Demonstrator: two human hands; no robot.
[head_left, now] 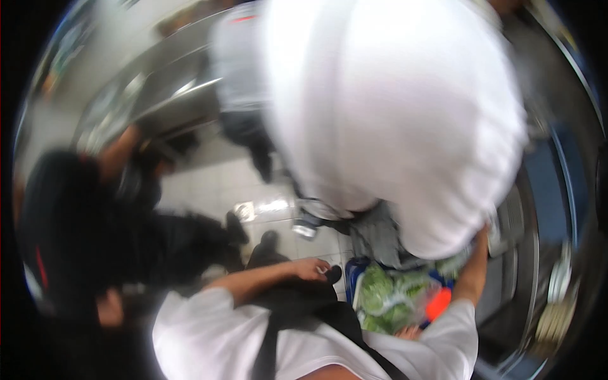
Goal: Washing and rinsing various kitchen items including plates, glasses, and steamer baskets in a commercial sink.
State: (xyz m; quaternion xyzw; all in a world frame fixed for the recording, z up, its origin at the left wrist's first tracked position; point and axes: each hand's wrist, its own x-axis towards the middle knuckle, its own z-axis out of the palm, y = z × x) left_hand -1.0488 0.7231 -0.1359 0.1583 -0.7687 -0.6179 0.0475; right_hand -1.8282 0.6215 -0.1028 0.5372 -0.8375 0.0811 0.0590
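My left hand is held out over the floor, left of a blue crate. Its fingers look curled, with a small pale spot at their tips, too blurred to name. My right forearm reaches up along the crate's right side. That hand is hidden behind a co-worker's white sleeve. Leafy green vegetables, partly under clear plastic, fill the crate. A bright orange item lies at its right end. Fingers show at the near edge; whose they are I cannot tell.
A co-worker in white bends close in front of me. Another person in black is at the left. Stacked plates stand at the right, near blue bins. A steel counter runs behind; the floor is tiled.
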